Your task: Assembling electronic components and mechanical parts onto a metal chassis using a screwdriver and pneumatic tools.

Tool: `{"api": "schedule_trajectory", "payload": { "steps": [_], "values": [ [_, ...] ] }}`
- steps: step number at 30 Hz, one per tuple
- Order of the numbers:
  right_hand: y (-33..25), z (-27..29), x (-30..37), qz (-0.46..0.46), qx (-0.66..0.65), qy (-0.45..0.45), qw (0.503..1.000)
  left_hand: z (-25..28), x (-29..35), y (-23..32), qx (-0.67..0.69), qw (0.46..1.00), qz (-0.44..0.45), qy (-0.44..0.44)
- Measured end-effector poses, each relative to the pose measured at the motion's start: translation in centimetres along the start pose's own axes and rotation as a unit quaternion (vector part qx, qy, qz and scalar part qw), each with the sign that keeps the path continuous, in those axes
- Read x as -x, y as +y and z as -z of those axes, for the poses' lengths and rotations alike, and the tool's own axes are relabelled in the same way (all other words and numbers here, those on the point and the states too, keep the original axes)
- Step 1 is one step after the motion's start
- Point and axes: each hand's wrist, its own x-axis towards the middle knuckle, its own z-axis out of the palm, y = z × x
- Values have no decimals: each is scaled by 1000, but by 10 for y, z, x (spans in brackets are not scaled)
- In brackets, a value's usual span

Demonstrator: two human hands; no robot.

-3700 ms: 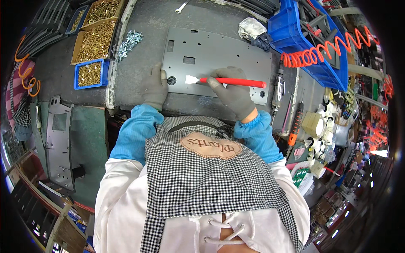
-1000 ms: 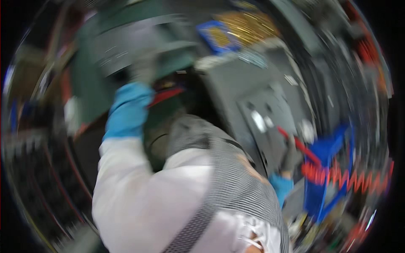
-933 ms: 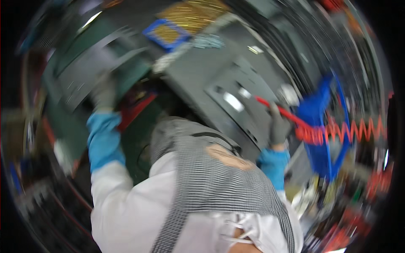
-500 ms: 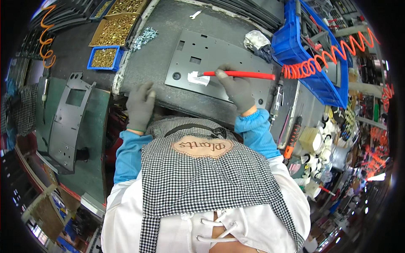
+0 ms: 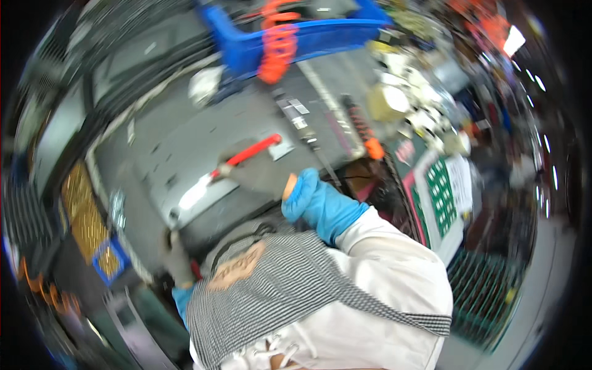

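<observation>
Red tool (image 5: 254,150) gripped by right hand (image 5: 259,174); left hand (image 5: 177,254) grip can't be told; brass-coloured pieces (image 5: 109,260) held in blue tray (image 5: 125,258).

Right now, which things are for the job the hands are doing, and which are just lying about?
In the job, it seems:
red tool, held in the right hand
grey panel, under the red tool; the left hand is near its corner

Probably just lying about:
white cloth
blue crate
orange-ended tool
</observation>
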Motion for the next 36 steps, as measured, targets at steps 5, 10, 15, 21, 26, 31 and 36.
{"api": "schedule_trajectory", "payload": {
  "steps": [5,10,15,21,26,31,36],
  "values": [
    [-20,160,83,56,-141,215,965,-30,-21,26,-14,996,-84,4],
    [33,326,170,-17,279,421,863,-81,-15,104,-100,974,-199,-44],
    [91,418,212,-110,348,438,821,-140,-4,133,-149,935,-292,-136],
    [151,434,199,-110,375,409,825,-181,32,150,-128,902,-308,-273],
    [174,431,195,-250,350,259,865,-195,38,145,-143,904,-263,-306],
    [174,424,243,-267,295,240,885,-212,53,167,-165,891,-259,-334],
    [195,359,299,-297,485,173,804,-224,57,157,-186,876,-258,-363]
  ]
}}
